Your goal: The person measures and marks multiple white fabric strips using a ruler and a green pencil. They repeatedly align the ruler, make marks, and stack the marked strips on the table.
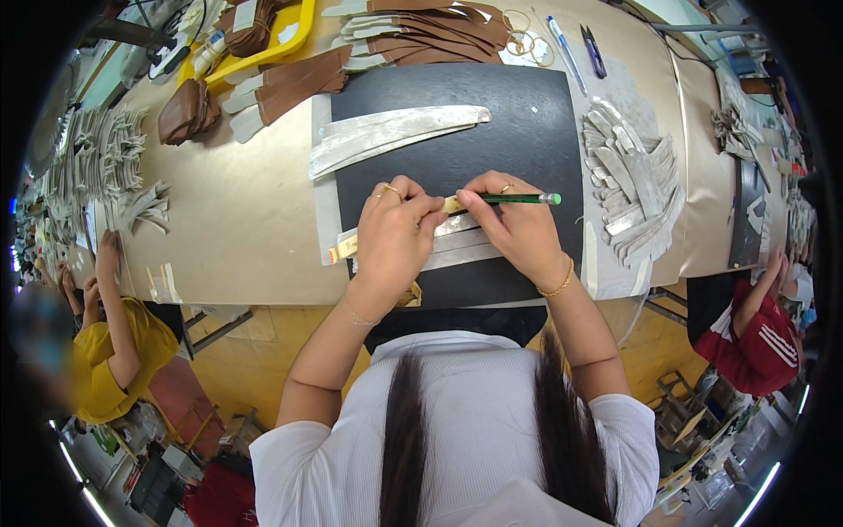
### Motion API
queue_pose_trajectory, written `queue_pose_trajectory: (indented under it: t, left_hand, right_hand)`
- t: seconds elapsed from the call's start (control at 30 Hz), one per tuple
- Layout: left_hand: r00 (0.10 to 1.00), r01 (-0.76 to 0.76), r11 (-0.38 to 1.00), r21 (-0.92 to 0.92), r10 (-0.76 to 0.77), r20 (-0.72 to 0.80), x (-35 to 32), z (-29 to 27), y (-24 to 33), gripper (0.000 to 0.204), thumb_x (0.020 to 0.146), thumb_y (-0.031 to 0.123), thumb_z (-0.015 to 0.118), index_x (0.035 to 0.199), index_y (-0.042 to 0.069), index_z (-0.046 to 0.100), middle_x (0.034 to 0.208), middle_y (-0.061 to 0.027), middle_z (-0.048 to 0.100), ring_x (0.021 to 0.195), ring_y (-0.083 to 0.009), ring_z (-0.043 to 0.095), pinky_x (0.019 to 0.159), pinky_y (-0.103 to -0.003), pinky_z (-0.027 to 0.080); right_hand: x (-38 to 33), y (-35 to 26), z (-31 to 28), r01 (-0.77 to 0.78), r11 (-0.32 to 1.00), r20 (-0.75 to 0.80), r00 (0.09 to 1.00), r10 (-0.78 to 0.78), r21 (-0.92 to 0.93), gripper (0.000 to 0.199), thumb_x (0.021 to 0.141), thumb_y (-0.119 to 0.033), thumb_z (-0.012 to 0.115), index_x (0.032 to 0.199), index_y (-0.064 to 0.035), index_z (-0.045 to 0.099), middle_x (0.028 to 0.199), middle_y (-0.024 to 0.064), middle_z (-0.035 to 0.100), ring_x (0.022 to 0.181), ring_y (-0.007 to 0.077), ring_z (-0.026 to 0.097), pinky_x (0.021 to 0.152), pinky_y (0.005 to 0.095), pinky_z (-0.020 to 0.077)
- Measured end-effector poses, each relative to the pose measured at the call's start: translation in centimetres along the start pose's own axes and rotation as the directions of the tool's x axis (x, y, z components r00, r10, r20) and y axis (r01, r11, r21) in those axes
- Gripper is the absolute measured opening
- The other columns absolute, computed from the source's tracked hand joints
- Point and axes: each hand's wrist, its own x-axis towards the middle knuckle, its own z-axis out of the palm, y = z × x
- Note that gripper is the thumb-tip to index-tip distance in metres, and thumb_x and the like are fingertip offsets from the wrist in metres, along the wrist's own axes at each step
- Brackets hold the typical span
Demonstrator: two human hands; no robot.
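Note:
My left hand [386, 246] is closed on a narrow yellow strip with small dark markings [345, 249], like a ruler or measuring tape; I cannot tell which. My right hand [520, 233] pinches near the strip's other end. It also holds a green pencil [527, 198], whose eraser points right. Beneath both hands, pale grey strips [458, 256] lie on a black mat [518, 132]. Farther up the mat rests a pair of long, curved grey-white pieces [395, 132]. The fingertips of both hands nearly meet, partly hiding the strip.
A pile of grey strips [628, 180] lies right of the mat. Beyond it are a pen [567, 54] and thread snips [594, 53]. Stacked brown pieces [430, 35] and a yellow tray [303, 35] stand at the back. Co-workers in yellow [123, 351] and red [746, 338] sit either side.

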Motion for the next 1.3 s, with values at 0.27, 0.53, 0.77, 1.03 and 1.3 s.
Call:
queue_pose_trajectory:
  t: [0.27, 0.53, 0.77, 1.03, 1.3]
  left_hand:
    - [0.999, -0.030, 0.999, 0.013, 0.030, -0.015, 0.1, 0.1, -0.3, 0.015, 0.076, 0.008, 0.081, 0.090, 0.003, 0.078, 0.085, -0.0068, 0.061, 0.083, -0.0263, 0.059, 0.077, -0.038, 0.048]
    - [0.999, -0.033, 0.999, -0.009, 0.033, 0.035, 0.1, -0.2, -0.5, 0.014, 0.077, 0.008, 0.081, 0.091, 0.003, 0.078, 0.086, -0.0077, 0.062, 0.085, -0.0268, 0.059, 0.079, -0.038, 0.049]
    - [0.993, -0.043, 0.999, -0.022, 0.045, 0.111, -0.3, -0.9, -0.5, 0.016, 0.079, 0.010, 0.081, 0.093, 0.003, 0.078, 0.089, -0.0078, 0.063, 0.087, -0.0270, 0.059, 0.081, -0.038, 0.049]
    - [0.997, 0.049, 0.994, -0.099, -0.042, 0.071, -1.3, -2.6, -0.8, 0.019, 0.080, 0.009, 0.082, 0.097, 0.002, 0.078, 0.092, -0.0065, 0.064, 0.088, -0.0229, 0.061, 0.080, -0.033, 0.050]
    - [0.993, 0.069, 0.996, -0.057, -0.063, 0.101, -2.1, -5.0, -0.8, 0.021, 0.080, 0.008, 0.082, 0.099, 0.001, 0.078, 0.093, -0.0062, 0.064, 0.089, -0.0201, 0.062, 0.078, -0.031, 0.051]
  right_hand:
    - [0.2, 0.4, 0.5, 0.156, 0.980, -0.029, 0.986, -0.161, -0.126, 0.012, 0.090, -0.017, 0.074, 0.086, -0.0077, 0.067, 0.075, 0.0058, 0.065, 0.066, 0.0256, 0.063, 0.061, 0.0357, 0.0507]
    - [3.5, 1.2, -0.9, 0.026, 0.995, -0.181, 0.983, -0.010, 0.092, 0.014, 0.095, -0.016, 0.071, 0.100, -0.0036, 0.068, 0.085, 0.0133, 0.069, 0.069, 0.0305, 0.066, 0.063, 0.0352, 0.0515]
    - [7.7, 3.8, -1.1, 0.020, 0.972, -0.086, 0.995, -0.041, -0.235, 0.021, 0.087, -0.018, 0.078, 0.102, -0.0059, 0.069, 0.088, 0.0120, 0.064, 0.084, 0.0321, 0.063, 0.077, 0.0422, 0.0496]
    - [7.3, 4.2, -0.4, 0.098, 0.936, -0.050, 0.991, -0.122, -0.337, 0.018, 0.085, -0.016, 0.077, 0.101, -0.0101, 0.072, 0.089, 0.0098, 0.062, 0.088, 0.0312, 0.061, 0.078, 0.0439, 0.0475]
    - [6.7, 4.3, -0.2, 0.235, 0.860, -0.089, 0.948, -0.306, -0.454, 0.013, 0.086, -0.016, 0.075, 0.098, -0.0134, 0.073, 0.088, 0.0060, 0.060, 0.088, 0.0273, 0.059, 0.078, 0.0412, 0.0452]
